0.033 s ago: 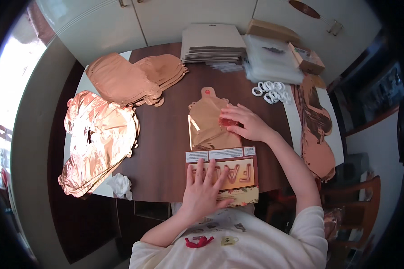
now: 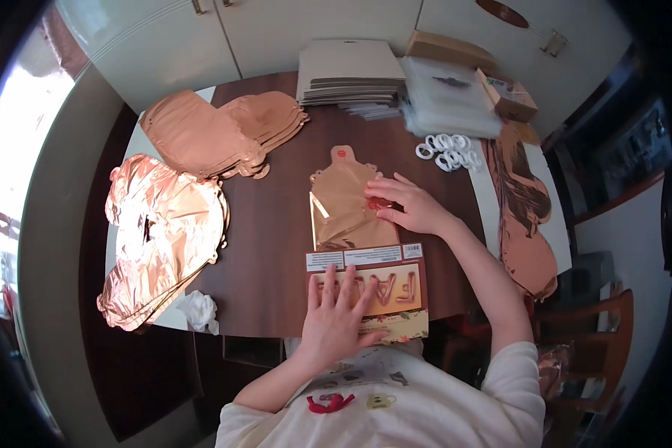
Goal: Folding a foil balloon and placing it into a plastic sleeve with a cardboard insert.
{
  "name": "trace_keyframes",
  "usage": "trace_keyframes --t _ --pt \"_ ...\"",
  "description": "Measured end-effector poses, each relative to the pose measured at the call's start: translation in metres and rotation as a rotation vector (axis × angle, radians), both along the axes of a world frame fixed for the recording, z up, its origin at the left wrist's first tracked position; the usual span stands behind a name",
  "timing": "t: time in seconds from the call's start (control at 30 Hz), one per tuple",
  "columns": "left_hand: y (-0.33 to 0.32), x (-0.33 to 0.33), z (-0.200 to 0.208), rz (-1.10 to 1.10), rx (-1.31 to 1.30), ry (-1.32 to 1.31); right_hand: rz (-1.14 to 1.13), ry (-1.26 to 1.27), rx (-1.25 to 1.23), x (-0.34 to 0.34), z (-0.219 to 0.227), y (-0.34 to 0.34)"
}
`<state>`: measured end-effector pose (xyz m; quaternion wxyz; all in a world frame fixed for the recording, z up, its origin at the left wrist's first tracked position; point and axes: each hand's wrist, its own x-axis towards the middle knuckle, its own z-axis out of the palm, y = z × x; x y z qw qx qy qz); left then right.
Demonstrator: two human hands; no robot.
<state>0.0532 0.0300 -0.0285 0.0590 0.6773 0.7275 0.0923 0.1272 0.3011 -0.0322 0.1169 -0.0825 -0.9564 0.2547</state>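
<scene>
A printed card sleeve [image 2: 396,305], yellow and brown with pictured foil letters upside down to me, lies at the table's near edge. My left hand [image 2: 334,315] is flat on it, fingers spread. Beyond the card, and partly under it, is a flat rose-gold foil balloon [image 2: 342,205] with a tab at its far end and a small red mark on the tab. My right hand [image 2: 414,207] rests on the foil's right side, thumb apart from the bent fingers. A dark red patch shows between them; whether it is a reflection or a thing I cannot tell.
Flat copper foil balloons [image 2: 194,131] are piled at far left, with shiny crumpled ones [image 2: 168,224] nearer. A white tissue [image 2: 199,311] lies near them. At the back are grey card sheets [image 2: 351,63], clear bags [image 2: 448,97] and a small box [image 2: 511,97]. White rings [image 2: 449,153] and more foil [image 2: 526,216] are right.
</scene>
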Motion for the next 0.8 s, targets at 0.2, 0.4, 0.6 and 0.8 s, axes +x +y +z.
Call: trace_keyframes --t 0.2,0.4,0.6,0.8 --pt "0.003 0.001 -0.005 0.005 0.014 0.006 -0.058 -0.087 -0.113 0.003 -0.007 0.006" --pt "0.009 -0.005 -0.002 0.012 0.020 0.005 -0.052 -0.072 -0.109 0.002 -0.007 0.005" --pt "0.020 -0.011 0.000 0.031 0.054 -0.005 -0.054 -0.064 -0.125 0.002 -0.006 0.005" --pt "0.022 -0.012 -0.003 0.042 0.035 -0.008 -0.030 -0.038 -0.088 0.000 -0.008 0.008"
